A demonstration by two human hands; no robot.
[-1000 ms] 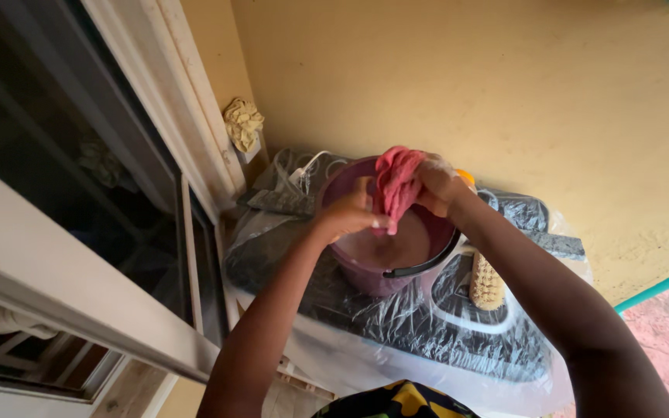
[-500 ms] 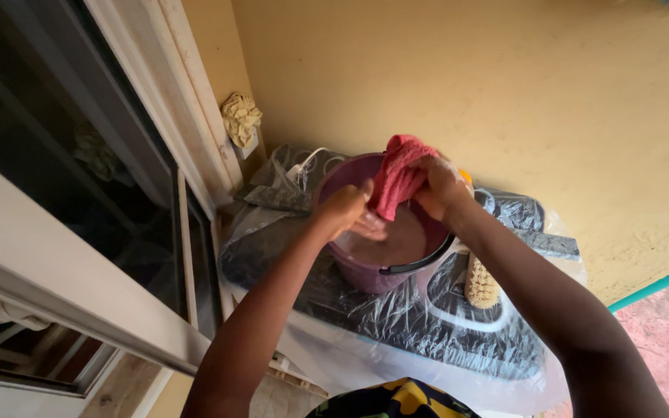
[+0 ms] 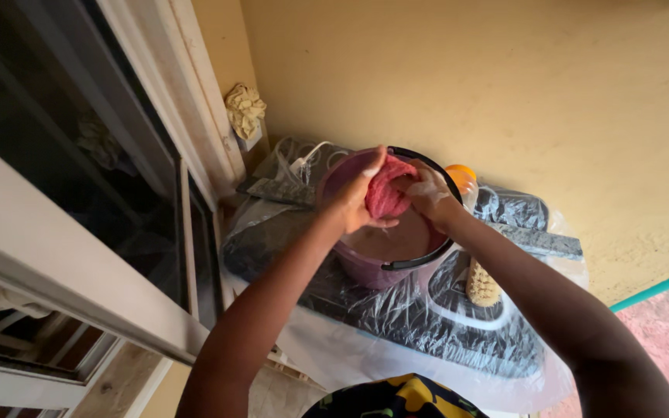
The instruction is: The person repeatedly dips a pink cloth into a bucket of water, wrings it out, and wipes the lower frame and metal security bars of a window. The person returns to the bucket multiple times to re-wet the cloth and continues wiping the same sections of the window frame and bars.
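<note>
Both hands bunch a wet pink cloth (image 3: 386, 197) over a purple bucket (image 3: 365, 267) of murky water. The left hand (image 3: 358, 200) has its grip folded around the cloth's near side; the right hand (image 3: 430, 192), soapy, clasps its far side. The bucket stands on a plastic-wrapped dark counter (image 3: 435, 321) below a yellow wall (image 3: 505, 85), a scrubbing brush (image 3: 483, 284) just beside it.

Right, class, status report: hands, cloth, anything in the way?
Left hand and right hand both grip the cloth. Cloth bunched above bucket. Nothing in the way.
</note>
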